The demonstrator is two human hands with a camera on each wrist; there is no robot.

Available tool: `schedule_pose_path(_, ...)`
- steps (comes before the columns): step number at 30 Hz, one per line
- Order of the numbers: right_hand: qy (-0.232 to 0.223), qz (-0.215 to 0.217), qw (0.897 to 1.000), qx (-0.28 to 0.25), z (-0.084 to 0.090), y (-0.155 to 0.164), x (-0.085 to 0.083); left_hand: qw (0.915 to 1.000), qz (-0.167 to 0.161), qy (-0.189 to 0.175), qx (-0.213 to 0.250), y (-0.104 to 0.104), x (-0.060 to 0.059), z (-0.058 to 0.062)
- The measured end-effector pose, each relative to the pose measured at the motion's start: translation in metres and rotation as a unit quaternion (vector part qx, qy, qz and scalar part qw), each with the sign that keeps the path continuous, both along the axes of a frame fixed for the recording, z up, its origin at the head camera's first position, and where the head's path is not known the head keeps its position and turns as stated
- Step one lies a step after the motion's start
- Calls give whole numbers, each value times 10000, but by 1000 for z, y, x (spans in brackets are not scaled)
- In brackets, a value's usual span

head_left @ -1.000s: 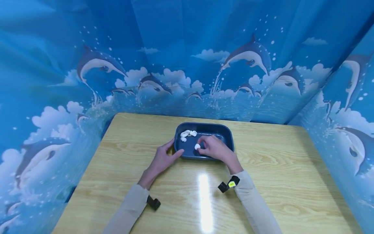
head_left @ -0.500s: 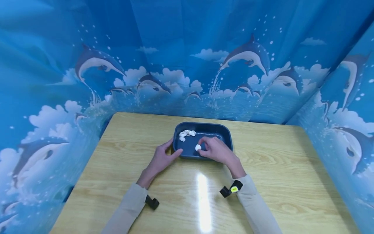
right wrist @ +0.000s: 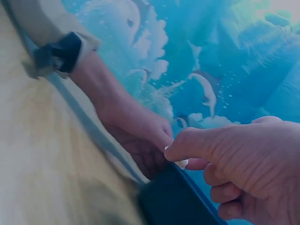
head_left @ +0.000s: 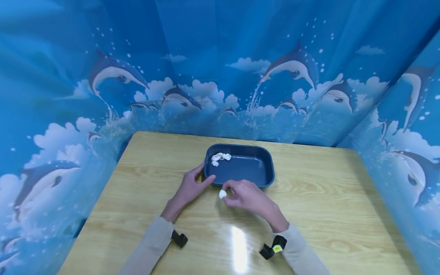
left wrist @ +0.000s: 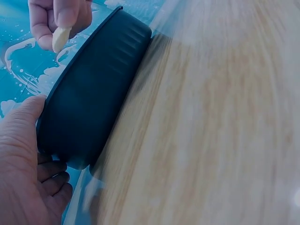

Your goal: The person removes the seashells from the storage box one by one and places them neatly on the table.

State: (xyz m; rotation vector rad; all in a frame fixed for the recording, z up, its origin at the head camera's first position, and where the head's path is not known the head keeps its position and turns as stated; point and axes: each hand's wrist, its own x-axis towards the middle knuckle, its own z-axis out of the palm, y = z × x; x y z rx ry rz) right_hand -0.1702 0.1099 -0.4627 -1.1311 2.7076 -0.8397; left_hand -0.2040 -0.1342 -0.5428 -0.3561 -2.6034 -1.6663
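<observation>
Pinching a small white shell (head_left: 222, 194) between thumb and fingertips, the right hand (head_left: 248, 197) holds it just in front of the dark blue tray (head_left: 256, 168), above the wooden table (head_left: 326, 198). Left hand (head_left: 191, 188) grips the tray's near left corner, thumb along the wall. More shells (head_left: 220, 157) lie in the tray's far left corner.

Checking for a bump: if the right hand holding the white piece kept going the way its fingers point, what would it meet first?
Probably the left hand, whose fingers grip the tray corner. The right hand points left with the white piece; depth is unclear.
</observation>
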Motion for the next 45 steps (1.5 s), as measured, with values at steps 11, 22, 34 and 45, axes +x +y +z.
schedule_pose_path(11,-238,195,9991,279,-19,-17,8,10000,27,-19,-42,2,0,1)
schedule_pose_path(22,-684,134,9973,230,-42,-27,6,9997,38,-205,-113,0,2,3)
schedule_pose_path(34,-714,116,9971,247,-56,-29,4,9999,30,-153,-39,1,2,3)
schedule_pose_path(45,-823,116,9960,333,-58,-29,4,9993,40,-348,-100,0,1,4)
